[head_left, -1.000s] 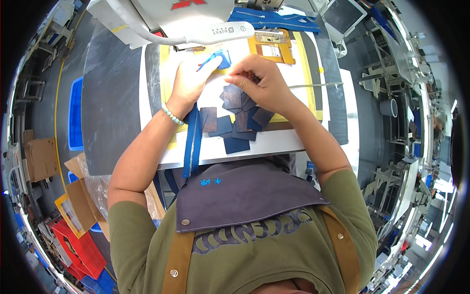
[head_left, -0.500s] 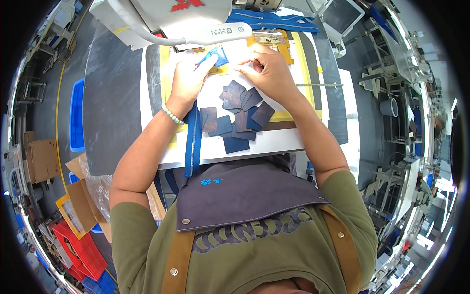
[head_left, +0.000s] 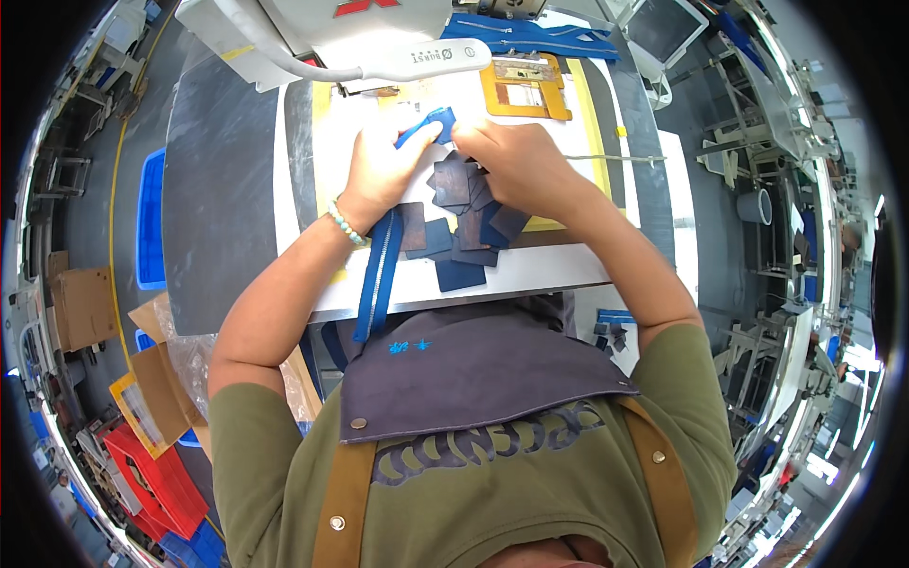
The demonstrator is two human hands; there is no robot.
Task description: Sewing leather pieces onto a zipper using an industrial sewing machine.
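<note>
My left hand (head_left: 383, 166) pinches a blue zipper tape (head_left: 382, 275) at its folded upper end (head_left: 442, 123); the long tail with its metal teeth hangs over the table's front edge. My right hand (head_left: 511, 161) is closed at the right side of that folded end, its fingertips close together; what exactly they grip is hidden. Below both hands lies a loose pile of several dark square patches (head_left: 459, 265), some navy, some brownish. Beyond them is an orange-yellow clamp frame (head_left: 554, 99) on the work surface.
A white sewing machine (head_left: 312, 28) with a curved lamp arm (head_left: 417, 60) overhangs the table (head_left: 222, 218). More blue zippers (head_left: 521, 38) lie at the back. A thin cord (head_left: 615, 158) crosses at right. Blue bins (head_left: 151, 218), cardboard boxes (head_left: 80, 308) and red crates (head_left: 156, 478) stand at left.
Both hands have come slightly toward my body with the blue zipper end. My right hand has moved left and down, closing the gap to my left hand and that end.
</note>
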